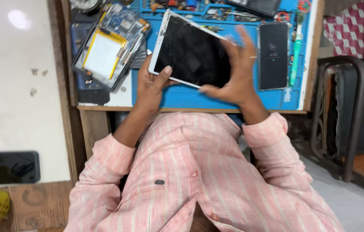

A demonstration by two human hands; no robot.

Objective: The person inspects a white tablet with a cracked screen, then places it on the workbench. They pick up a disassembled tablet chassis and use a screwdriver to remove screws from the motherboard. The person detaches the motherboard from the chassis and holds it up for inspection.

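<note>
Both hands hold a white tablet (190, 50) tilted above the blue mat (216, 96). The left hand (151, 86) grips its lower-left edge; the right hand (235, 77) clasps its right side. A phone (272, 56) lies just right of the right hand.

Tablet (192, 51) held tilted above the work mat (233, 98), left hand (149, 86) at its near left edge, right hand (235, 75) over its right side. Just right of the right hand, phone (272, 56) flat on the mat, pen-shaped tool (295, 53) beyond it. Left of the left hand, opened device (109, 45) on the table (190, 109). Well left and nearer, another phone (6, 167) on a counter (14, 86). Far right, chair (345, 111) beside the table.
</note>
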